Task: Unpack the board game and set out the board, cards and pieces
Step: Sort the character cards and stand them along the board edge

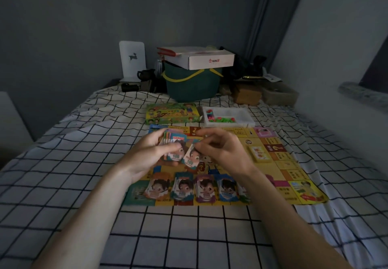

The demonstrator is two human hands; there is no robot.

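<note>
While fanned, cards [174, 144] within left hand [151, 155]

Hands [189, 151] hide the board's [273, 168] centre.

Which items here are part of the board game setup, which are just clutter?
Job: game board; stack of notes in left hand; single note pinched by right hand; sorted piles; card deck; game box; pieces tray.

Clutter: green basket; white carton; white stand.
</note>
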